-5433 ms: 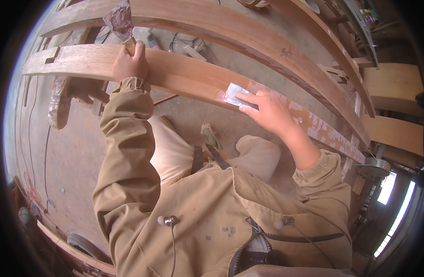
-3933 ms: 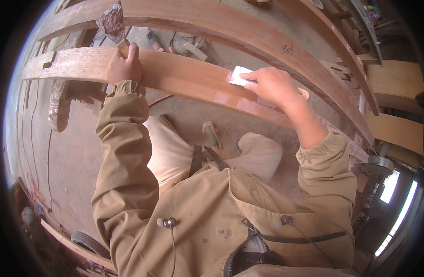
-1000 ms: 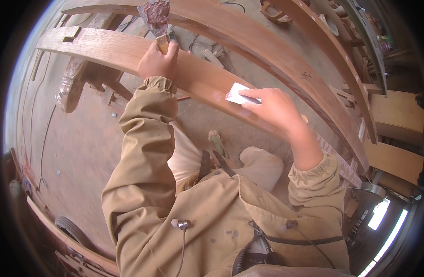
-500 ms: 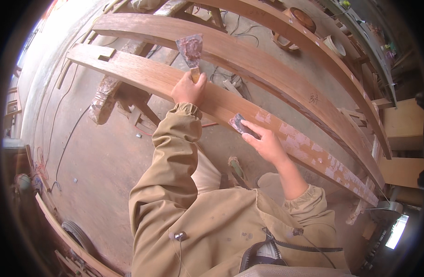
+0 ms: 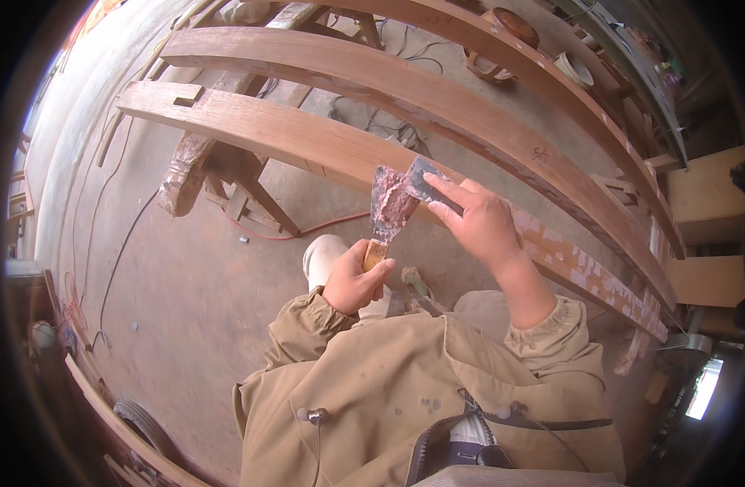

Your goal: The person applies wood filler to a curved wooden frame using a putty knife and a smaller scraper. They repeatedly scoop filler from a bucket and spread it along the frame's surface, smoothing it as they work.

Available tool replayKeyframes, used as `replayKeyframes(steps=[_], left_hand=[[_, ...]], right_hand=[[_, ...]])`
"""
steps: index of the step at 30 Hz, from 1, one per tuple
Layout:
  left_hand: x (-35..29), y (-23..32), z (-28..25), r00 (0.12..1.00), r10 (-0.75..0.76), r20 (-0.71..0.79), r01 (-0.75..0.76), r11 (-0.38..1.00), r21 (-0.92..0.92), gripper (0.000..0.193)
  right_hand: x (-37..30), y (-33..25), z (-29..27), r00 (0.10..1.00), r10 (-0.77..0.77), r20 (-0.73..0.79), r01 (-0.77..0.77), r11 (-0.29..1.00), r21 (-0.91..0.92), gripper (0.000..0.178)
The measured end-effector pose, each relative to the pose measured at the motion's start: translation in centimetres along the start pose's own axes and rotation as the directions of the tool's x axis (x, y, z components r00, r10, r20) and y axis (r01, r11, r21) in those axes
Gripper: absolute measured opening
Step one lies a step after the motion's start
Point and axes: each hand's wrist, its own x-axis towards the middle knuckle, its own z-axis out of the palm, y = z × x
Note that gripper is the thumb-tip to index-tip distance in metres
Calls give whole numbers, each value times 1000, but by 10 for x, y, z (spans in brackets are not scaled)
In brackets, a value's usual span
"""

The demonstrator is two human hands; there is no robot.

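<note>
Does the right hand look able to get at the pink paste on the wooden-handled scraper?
Likely yes: the right hand holds a flat grey rectangular spreader at the pink paste, with nothing visible between them.

The left hand is curled in a closed grip, elbow bent; higher and near it, the right hand pinches, fingers pointing left, its forearm partly bare.

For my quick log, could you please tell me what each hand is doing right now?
Left hand: closed, holding a putty knife.
Right hand: closed, holding a flat dark scraper.
</note>
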Motion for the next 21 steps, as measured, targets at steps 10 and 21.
replayKeyframes(steps=[10, 21], left_hand=[[-8, -9, 6, 999, -40, -26, 40, 999, -12, 26], [75, 31, -83, 768, 422, -483, -362, 907, 217, 20]], right_hand=[[-20, 11, 21, 983, -142, -116, 86, 916, -393, 37], [40, 89, 34, 934, 323, 154, -349, 918, 188, 39]])
